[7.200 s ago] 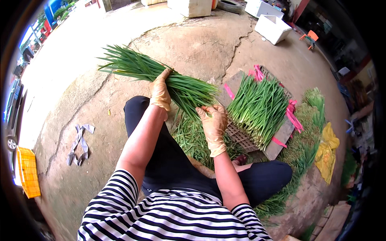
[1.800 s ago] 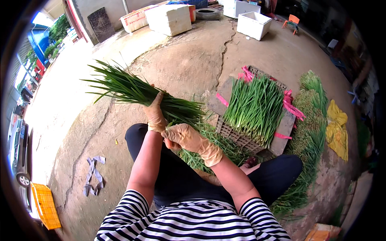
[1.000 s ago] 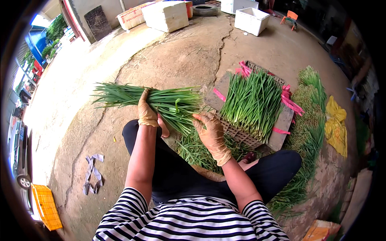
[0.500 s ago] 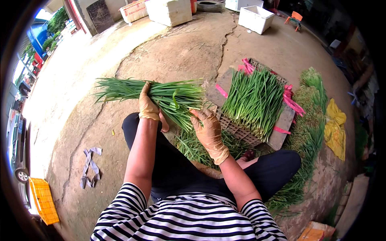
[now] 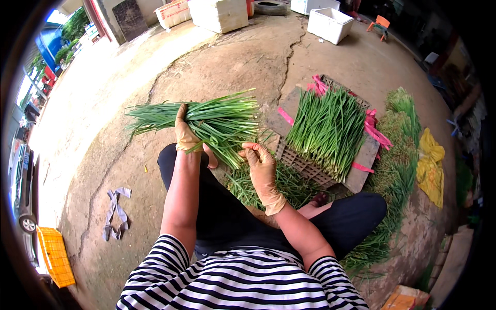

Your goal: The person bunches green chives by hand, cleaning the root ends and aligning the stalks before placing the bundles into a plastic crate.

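Observation:
A thick bunch of green garlic chives (image 5: 222, 111) lies across my gloved left hand (image 5: 185, 133), whose fingers wrap round its middle. Its leafy tips point left, and the pale stem ends fan out to the right. Just below those ends is my gloved right hand (image 5: 262, 173), thumb and fingertips pinched together; whatever is between them is too small to make out. Loose green leaves (image 5: 243, 188) cover the ground between my legs. To the right, a large stack of chives (image 5: 328, 126) rests on an upturned brown plastic crate (image 5: 299, 166) with boards.
Pink ties (image 5: 374, 132) hang by the stack. Beyond it lies a long heap of chives (image 5: 398, 150) and a yellow plastic bag (image 5: 430, 168). Grey cloth strips (image 5: 117, 214) and an orange basket (image 5: 56, 257) are on the left. White foam boxes (image 5: 330, 26) stand at the back.
The bunch's stem ends have spread wider and risen on the far side. A curled blade on top no longer shows. My right hand has shifted slightly left, its fingers drawn into a pinch.

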A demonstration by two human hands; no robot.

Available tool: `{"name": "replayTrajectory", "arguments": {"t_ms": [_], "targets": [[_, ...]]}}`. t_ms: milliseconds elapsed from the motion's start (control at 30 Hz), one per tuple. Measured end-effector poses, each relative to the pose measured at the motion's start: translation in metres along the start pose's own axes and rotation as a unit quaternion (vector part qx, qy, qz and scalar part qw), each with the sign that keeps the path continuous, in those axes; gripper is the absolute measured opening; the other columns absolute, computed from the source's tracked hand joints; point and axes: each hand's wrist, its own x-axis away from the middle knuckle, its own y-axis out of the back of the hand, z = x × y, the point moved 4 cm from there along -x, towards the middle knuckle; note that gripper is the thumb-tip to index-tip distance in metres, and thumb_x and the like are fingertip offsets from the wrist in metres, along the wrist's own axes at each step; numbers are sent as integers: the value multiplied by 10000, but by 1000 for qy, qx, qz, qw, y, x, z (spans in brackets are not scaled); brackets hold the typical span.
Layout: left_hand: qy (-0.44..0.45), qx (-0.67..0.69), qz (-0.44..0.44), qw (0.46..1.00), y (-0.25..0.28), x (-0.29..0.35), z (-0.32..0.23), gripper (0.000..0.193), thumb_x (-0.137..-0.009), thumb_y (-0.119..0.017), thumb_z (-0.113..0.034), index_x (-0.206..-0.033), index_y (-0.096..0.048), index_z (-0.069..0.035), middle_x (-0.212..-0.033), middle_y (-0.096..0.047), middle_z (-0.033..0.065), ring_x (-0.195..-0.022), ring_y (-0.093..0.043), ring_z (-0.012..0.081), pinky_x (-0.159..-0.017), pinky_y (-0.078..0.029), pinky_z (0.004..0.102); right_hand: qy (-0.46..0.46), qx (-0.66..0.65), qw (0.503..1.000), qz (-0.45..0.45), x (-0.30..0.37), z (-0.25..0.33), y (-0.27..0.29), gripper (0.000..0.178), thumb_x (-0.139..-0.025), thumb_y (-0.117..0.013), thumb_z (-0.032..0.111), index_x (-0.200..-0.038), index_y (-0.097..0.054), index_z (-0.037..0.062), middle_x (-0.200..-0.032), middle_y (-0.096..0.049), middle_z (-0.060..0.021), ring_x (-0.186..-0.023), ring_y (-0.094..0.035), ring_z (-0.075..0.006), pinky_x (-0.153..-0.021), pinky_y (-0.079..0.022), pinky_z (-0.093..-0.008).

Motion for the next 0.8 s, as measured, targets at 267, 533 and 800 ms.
{"name": "replayTrajectory", "arguments": {"t_ms": [267,533,800], "targets": [[-17,-13,20,1000,-10,10,0,174,-818,-571,-179,-906,-587,-30,-840,-607,84,-770,-588,240,-721,-504,372,-208,-41,976,54,-17,-14,3,167,-817,-604,96,-958,-605,8,-788,-633,-34,-639,-544,-74,-568,-450,-209],[-48,-46,6,998,-18,17,-3,184,-814,-571,-156,-933,-568,-16,-845,-601,93,-776,-578,229,-744,-490,363,-135,-119,983,-47,-19,-22,12,120,-810,-632,164,-843,-660,53,-676,-577,34,-545,-440,-50,-511,-360,-203],[-53,-25,-4,998,2,-2,-11,208,-813,-570,-179,-930,-582,-8,-848,-611,103,-772,-588,241,-753,-493,359,-38,-261,947,-184,-22,-15,65,135,-829,-608,185,-819,-618,51,-728,-588,-14,-639,-525,-105,-622,-457,-243]]}}
